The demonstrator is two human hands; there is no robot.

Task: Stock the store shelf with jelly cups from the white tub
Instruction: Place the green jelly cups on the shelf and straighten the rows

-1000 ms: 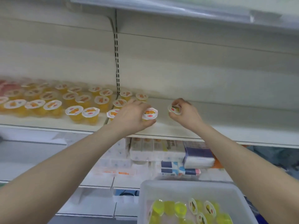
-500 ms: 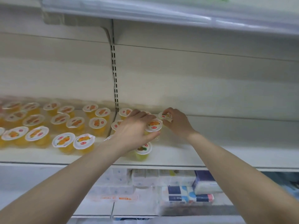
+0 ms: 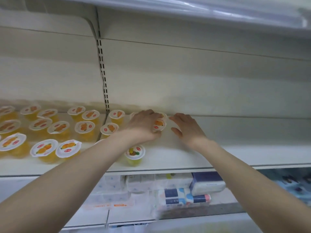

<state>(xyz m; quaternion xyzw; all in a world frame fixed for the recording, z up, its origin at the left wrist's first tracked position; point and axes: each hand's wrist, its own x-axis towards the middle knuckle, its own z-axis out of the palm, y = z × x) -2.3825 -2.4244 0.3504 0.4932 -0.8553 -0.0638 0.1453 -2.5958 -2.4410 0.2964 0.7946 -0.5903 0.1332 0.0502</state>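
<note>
Both my hands are up on the white store shelf (image 3: 210,157). My left hand (image 3: 143,126) grips an orange jelly cup (image 3: 158,124) that stands on the shelf, fingers curled over its lid. Just behind it another cup (image 3: 162,115) peeks out at the back. My right hand (image 3: 186,128) hovers to the right of these cups, fingers spread and holding nothing. A yellow-green pineapple jelly cup (image 3: 134,154) stands alone near the shelf's front edge, below my left wrist. Several orange jelly cups (image 3: 60,130) fill the shelf's left part. The white tub is out of view.
The shelf to the right of my right hand is bare. A perforated upright (image 3: 103,71) divides the back wall. An upper shelf (image 3: 202,7) overhangs. Tissue packs (image 3: 183,197) lie on the shelf below.
My right hand let go of its cup at the back and opened, drawing a little right. My left hand still holds its cup, set lower on the shelf. The view tilted up.
</note>
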